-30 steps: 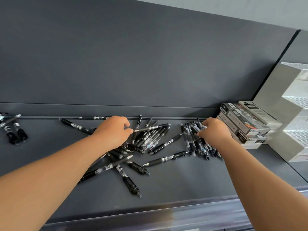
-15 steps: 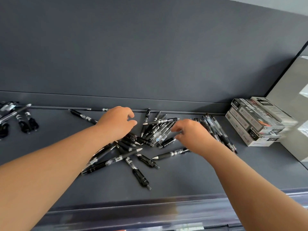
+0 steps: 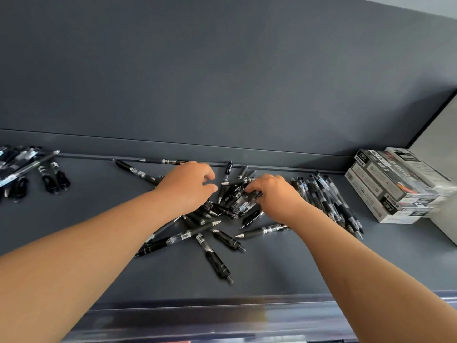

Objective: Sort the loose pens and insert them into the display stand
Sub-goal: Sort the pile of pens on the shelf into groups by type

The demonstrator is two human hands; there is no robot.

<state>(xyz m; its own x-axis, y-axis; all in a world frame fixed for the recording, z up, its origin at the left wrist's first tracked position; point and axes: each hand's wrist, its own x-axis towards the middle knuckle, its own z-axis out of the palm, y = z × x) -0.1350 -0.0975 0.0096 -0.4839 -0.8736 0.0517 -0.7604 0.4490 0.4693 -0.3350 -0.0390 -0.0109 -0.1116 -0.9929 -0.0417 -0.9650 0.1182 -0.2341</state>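
A loose pile of black and clear pens (image 3: 210, 233) lies in the middle of the dark grey shelf (image 3: 284, 268). My left hand (image 3: 188, 186) hovers over the pile's left part with its fingers loosely curled and nothing visibly in them. At the pile's top, my right hand (image 3: 274, 196) pinches a small bunch of clear-barrel pens (image 3: 243, 205) between fingers and thumb. To the right of that hand lies a row of aligned clear pens (image 3: 326, 199). The display stand's slots are out of view.
Stacked pen boxes (image 3: 395, 186) stand at the right end of the shelf, next to a pale panel (image 3: 437, 134). Another group of pens (image 3: 22, 169) lies at the far left. One pen (image 3: 163, 161) rests along the back ledge. The shelf's front lip (image 3: 222, 315) runs below.
My right hand has moved left, from the aligned row of pens to the central pile, and now pinches clear pens there. My left hand has stayed over the pile. The view has shifted left.
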